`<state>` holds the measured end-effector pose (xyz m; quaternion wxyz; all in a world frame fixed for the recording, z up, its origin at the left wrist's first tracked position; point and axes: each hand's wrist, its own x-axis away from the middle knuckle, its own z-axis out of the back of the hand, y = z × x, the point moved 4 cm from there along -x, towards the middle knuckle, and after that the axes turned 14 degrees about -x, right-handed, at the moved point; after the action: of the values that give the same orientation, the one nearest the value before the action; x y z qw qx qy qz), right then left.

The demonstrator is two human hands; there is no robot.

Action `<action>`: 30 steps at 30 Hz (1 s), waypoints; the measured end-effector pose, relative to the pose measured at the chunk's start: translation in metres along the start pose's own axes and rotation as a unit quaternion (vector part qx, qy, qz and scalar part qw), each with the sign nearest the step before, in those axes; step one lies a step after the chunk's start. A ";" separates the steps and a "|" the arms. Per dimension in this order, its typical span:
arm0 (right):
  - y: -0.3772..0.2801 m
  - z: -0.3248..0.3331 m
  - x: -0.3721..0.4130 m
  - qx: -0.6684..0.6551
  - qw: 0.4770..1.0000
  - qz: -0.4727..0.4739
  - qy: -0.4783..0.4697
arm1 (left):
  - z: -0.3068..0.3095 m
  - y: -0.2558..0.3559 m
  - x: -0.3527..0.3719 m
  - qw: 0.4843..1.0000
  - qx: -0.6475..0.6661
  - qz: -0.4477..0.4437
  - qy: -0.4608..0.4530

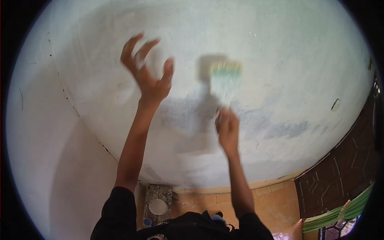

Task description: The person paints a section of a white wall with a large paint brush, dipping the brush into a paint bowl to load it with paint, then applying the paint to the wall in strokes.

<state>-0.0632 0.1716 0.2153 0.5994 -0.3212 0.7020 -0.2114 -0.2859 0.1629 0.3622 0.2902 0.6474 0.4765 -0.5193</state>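
Observation:
My right hand (229, 132) is closed round the handle of a wide paintbrush (226, 82), blurred by motion. Its pale bristle end points up, close in front of the whitish wall (192, 36), and throws a shadow to the left. To the left, my left hand (150, 76) is raised before the same wall with its fingers spread and curved. A pale spot shows on its fingers. Bluish-grey patches (288, 129) mark the wall between and to the right of my forearms.
Below, a paint-spotted stand (154, 192) bears a round white lid or container (158, 207) and a small blue cup (147, 222). A wall switch (335, 105) sits at the right, near a dark carved wooden door (338, 172). A green curtain (340, 216) hangs over the tiled floor (276, 208).

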 end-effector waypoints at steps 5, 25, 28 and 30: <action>-0.037 0.024 -0.079 0.020 0.999 -0.023 0.025 | -0.063 0.053 -0.065 0.997 0.059 -0.021 -0.038; -0.007 0.056 -0.040 0.014 0.993 -0.113 0.039 | -0.068 0.090 -0.072 0.986 -0.091 -0.079 -0.112; -0.003 0.056 -0.001 -0.024 0.984 -0.172 0.034 | -0.081 0.073 -0.054 0.984 -0.116 -0.074 -0.112; -0.026 0.052 -0.015 -0.013 0.993 -0.120 0.012 | -0.084 0.068 -0.053 0.987 -0.106 -0.072 -0.101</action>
<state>-0.0062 0.1682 0.2335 0.5574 -0.4083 0.6680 -0.2763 -0.1908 0.1942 0.4287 0.3661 0.5213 0.5425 -0.5477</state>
